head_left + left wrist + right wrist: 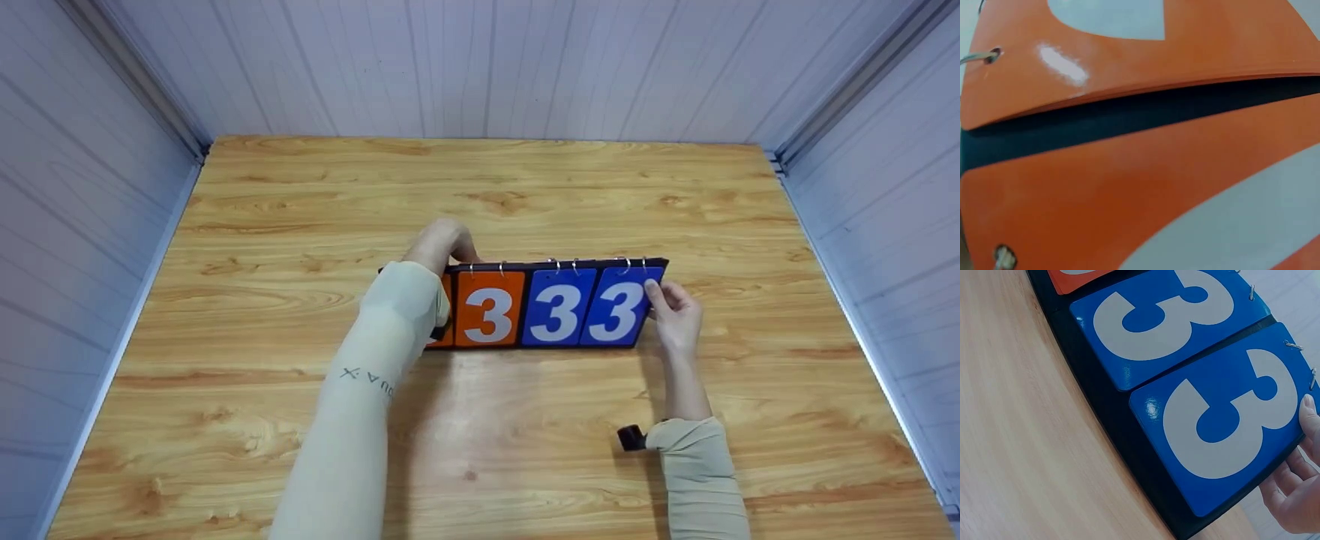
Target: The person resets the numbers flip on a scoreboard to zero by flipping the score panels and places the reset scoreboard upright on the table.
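Your left hand [442,244] is curling over the scoreboard [551,304] top, grip unclear | your right hand [675,315] is pinching its rightmost blue 3 card [619,307] | mid-counter [525,420]

A wooden tabletop [525,187] with bold orange-brown grain fills the view. White panelled walls [480,67] enclose it at nine, twelve and three o'clock, with grey metal corner rails [847,90] at ten and two. Soft, even light.
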